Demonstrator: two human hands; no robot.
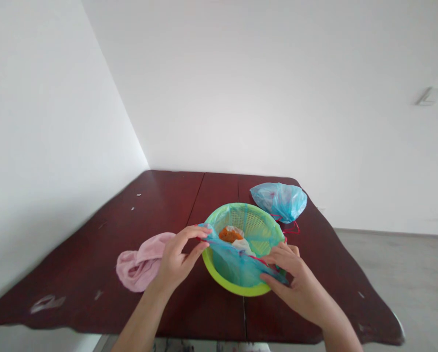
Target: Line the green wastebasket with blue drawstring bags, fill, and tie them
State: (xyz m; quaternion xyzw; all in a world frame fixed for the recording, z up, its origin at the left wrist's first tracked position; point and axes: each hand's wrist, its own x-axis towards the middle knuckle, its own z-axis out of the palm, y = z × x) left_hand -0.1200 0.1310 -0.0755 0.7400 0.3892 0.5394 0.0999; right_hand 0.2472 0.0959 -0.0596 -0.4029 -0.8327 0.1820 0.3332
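A round yellow-green plastic basket (248, 289) with slotted walls stands on the table, lined with a thin blue plastic bag (237, 269). My left hand (180, 256) pinches the bag's edge at the basket's left rim. On the right side, my right hand (290, 271) grips the same edge, where a red drawstring (258, 260) runs along it. Between the hands the near edge of the bag is stretched across the opening. Inside lie an orange-brown piece of waste (229, 234) and some crumpled white tissue (243, 246), partly covered by the bag.
A filled blue bag (279, 199) with red drawstrings rests behind the basket at the right. A crumpled pink cloth (145, 261) lies left of my left hand. The dark red table (167, 195) meets white walls, with small white scraps on its left part.
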